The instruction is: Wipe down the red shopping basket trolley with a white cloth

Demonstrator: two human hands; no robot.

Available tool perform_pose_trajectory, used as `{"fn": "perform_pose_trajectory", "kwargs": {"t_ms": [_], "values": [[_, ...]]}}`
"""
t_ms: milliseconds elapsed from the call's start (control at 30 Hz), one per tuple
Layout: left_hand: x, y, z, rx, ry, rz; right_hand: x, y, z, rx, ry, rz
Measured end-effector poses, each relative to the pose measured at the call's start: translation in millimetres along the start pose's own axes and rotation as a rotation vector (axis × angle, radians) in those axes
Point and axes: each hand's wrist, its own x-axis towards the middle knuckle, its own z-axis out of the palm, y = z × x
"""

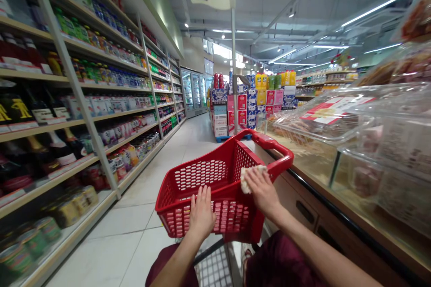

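Observation:
A red plastic shopping basket (pixel 202 175) with perforated walls, part of a cart with a red handle (pixel 274 141), stands in front of me. My left hand (pixel 202 210) lies with its fingers stretched over the near side wall and rim. Toward the handle end, my right hand (pixel 261 188) presses a crumpled whitish cloth (pixel 245 184) against the basket's rim, with the fingers over it. The upper basket holds no goods that I can see. Below it, a lower rack (pixel 215 264) with a pale grid shows between my knees.
Shelves of bottles and cans (pixel 111 85) line the left. A counter (pixel 323 215) with clear food packages (pixel 336 116) runs close along the right. Stacked drink boxes (pixel 240 110) stand ahead, with glass-door fridges (pixel 194 89) beyond. Pale floor tiles (pixel 134 219) cover the aisle.

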Motion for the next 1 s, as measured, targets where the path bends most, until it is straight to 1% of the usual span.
{"fn": "perform_pose_trajectory", "kwargs": {"t_ms": [33, 67, 100, 200, 233, 267, 300, 400, 433, 467, 533, 600, 633, 667, 767, 800, 833, 933, 967, 1000], "values": [[-1.5, -1.2, 1.9, 0.004, 0.021, 0.006, -1.3, -4.6, 1.9, 0.029, -0.002, -0.056], [-3.4, -2.5, 4.1, 0.011, 0.048, 0.012, -2.4, -5.7, 2.5, 0.045, -0.002, -0.075], [-5.5, -3.9, 6.5, 0.019, 0.08, 0.018, -3.2, -3.3, 1.9, 0.042, -0.003, -0.054], [-10.7, -5.7, 12.2, 0.041, 0.158, 0.028, -4.4, 11.6, -3.4, -0.029, 0.005, 0.15], [-11.6, -5.3, 13.0, 0.045, 0.167, 0.025, -4.7, 13.9, -4.6, -0.048, 0.009, 0.203], [-12.1, -4.8, 13.0, 0.047, 0.166, 0.019, -4.9, 13.2, -5.1, -0.053, 0.009, 0.219], [-12.2, -4.1, 12.3, 0.047, 0.159, 0.012, -5.0, 10.1, -5.0, -0.04, 0.001, 0.194], [-12.2, -2.8, 7.5, 0.05, 0.115, 0.008, -3.0, -0.8, -3.9, 0.053, -0.045, 0.008], [-12.2, -2.5, 5.9, 0.053, 0.098, 0.008, -1.4, -1.2, -4.4, 0.073, -0.057, -0.02], [-12.4, -2.2, 4.6, 0.057, 0.084, 0.009, 0.3, 0.4, -5.3, 0.077, -0.06, -0.008], [-13.0, -1.5, 3.9, 0.063, 0.076, 0.009, 2.9, 4.8, -6.9, 0.045, -0.046, 0.107], [-13.4, -1.1, 5.3, 0.064, 0.089, 0.011, 3.1, 1.7, -5.7, 0.011, -0.03, 0.213], [-13.6, -1.1, 6.5, 0.064, 0.098, 0.01, 2.2, -4.0, -3.9, 0.015, -0.033, 0.212], [-13.7, -1.5, 7.8, 0.064, 0.105, 0.01, 1.0, -11.7, -1.5, 0.037, -0.045, 0.169], [-14.0, -3.7, 10.8, 0.059, 0.106, 0.01, -1.3, -30.5, 4.3, 0.145, -0.093, -0.045], [-14.2, -4.5, 11.4, 0.052, 0.104, 0.011, -0.9, -31.3, 4.7, 0.17, -0.1, -0.068], [-14.3, -5.1, 11.7, 0.042, 0.102, 0.014, 0.0, -29.2, 4.3, 0.181, -0.098, -0.051], [-14.2, -3.6, 10.0, -0.014, 0.091, 0.006, 3.9, -20.3, 2.6, 0.153, -0.075, 0.109], [-13.8, -1.6, 8.0, -0.042, 0.083, -0.012, 5.0, -21.8, 2.8, 0.144, -0.079, 0.137], [-13.0, 1.5, 5.0, -0.078, 0.077, -0.036, 6.1, -27.0, 3.4, 0.147, -0.095, 0.136]]}}
